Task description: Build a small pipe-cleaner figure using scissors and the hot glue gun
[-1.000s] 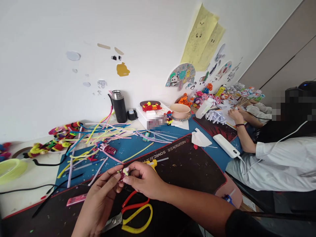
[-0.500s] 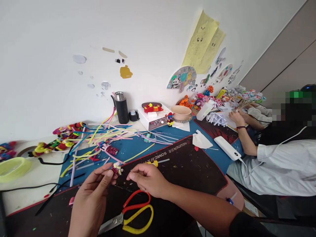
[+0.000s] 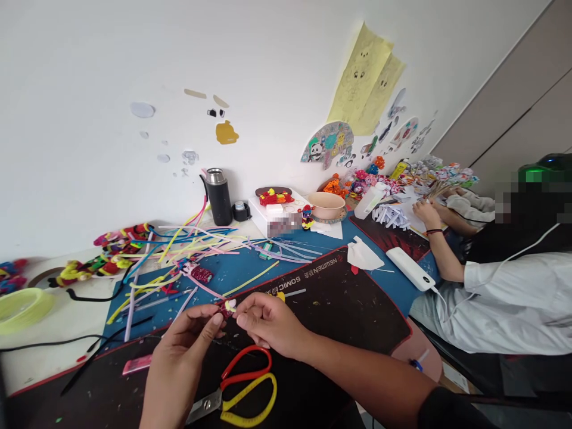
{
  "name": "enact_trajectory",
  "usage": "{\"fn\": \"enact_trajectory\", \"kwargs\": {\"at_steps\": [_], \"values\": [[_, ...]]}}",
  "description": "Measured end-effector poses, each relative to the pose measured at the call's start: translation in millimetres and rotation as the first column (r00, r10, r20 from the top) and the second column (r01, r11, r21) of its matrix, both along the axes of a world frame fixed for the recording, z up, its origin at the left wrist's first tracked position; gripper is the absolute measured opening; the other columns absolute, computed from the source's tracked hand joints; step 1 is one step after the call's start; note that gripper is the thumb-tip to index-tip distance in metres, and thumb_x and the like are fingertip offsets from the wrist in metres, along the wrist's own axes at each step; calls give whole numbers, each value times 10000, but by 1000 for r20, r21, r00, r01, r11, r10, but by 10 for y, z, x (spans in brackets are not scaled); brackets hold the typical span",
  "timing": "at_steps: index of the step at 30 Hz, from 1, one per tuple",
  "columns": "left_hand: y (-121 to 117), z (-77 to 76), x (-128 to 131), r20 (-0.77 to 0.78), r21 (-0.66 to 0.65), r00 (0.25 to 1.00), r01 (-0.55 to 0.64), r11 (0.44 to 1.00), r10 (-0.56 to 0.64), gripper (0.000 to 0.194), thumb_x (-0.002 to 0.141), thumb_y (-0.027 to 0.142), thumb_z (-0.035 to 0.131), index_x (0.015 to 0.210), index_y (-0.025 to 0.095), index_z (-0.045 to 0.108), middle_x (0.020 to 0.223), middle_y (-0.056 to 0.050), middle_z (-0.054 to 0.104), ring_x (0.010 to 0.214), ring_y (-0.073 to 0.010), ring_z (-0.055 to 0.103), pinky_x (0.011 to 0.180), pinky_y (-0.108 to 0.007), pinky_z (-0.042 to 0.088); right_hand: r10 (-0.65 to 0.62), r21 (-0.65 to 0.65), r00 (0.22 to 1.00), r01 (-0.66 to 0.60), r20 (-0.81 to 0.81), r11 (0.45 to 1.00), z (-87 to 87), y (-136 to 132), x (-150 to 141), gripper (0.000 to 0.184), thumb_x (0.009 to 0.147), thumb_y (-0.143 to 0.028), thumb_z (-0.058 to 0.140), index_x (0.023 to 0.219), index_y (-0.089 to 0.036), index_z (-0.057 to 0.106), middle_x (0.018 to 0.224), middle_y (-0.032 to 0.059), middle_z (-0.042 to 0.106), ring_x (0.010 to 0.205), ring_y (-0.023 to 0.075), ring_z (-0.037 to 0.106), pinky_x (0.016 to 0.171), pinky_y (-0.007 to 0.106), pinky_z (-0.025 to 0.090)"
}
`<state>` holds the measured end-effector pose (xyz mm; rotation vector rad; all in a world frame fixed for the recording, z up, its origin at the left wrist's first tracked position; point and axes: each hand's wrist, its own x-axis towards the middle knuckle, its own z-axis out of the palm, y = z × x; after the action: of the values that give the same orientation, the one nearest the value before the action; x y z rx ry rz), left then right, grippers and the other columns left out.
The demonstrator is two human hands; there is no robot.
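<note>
A small fuzzy figure point(image 3: 229, 306), dark red with yellow and whitish parts, is pinched between the thumb and fingers of my left hand point(image 3: 179, 351). My right hand point(image 3: 272, 325) meets it from the other side, its thumb and index finger closed at the yellow end. The fingers cover much of the figure. Below my hands lie scissors point(image 3: 208, 405) with one red and one yellow handle loop, on a black desk mat point(image 3: 348, 333). A pink item point(image 3: 136, 364) rests left of them, partly behind my left wrist.
Loose pipe cleaners point(image 3: 201, 238) spread over the blue surface at the back left. A black thermos point(image 3: 218, 199), a white box point(image 3: 259, 217) and a pinkish bowl point(image 3: 328, 205) stand along the wall. To the right, beyond a white power bank point(image 3: 411, 268), a co-worker's hand point(image 3: 426, 214) handles paper.
My left hand has moved right with the small figure. The right fingers, apart from it before, now reach its yellow end. More of the pink item shows.
</note>
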<state>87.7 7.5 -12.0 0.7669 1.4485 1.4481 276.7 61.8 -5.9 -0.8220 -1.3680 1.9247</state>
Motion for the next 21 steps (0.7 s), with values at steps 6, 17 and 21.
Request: {"fn": "enact_trajectory", "kwargs": {"at_steps": [6, 17, 21], "values": [[-15, -2, 43, -81, -14, 992, 91, 996, -92, 484, 672, 594, 986, 963, 250, 811, 967, -68, 815, 899, -285, 755, 809, -361, 635, -44, 21, 999, 43, 20, 999, -56, -15, -33, 539, 858, -644, 880, 1023, -217, 596, 572, -132, 514, 423, 66, 407, 464, 226, 323], [-12, -76, -6, -159, -70, 983, 76, 995, -86, 509, 704, 675, 931, 974, 247, 877, 949, -72, 825, 851, -269, 694, 772, -339, 573, -114, -21, 993, 115, 24, 993, -132, 1, -49, 583, 835, -726, 850, 923, -216, 580, 531, -135, 472, 395, 56, 352, 430, 228, 305], [8, -81, -22, -54, -50, 999, -2, 999, -1, 581, 681, 688, 941, 1032, 229, 886, 944, -81, 833, 813, -260, 704, 740, -340, 589, -114, -65, 993, 113, -17, 991, -117, 17, -55, 601, 808, -726, 869, 916, -221, 564, 524, -144, 459, 383, 49, 327, 418, 228, 282]]}}
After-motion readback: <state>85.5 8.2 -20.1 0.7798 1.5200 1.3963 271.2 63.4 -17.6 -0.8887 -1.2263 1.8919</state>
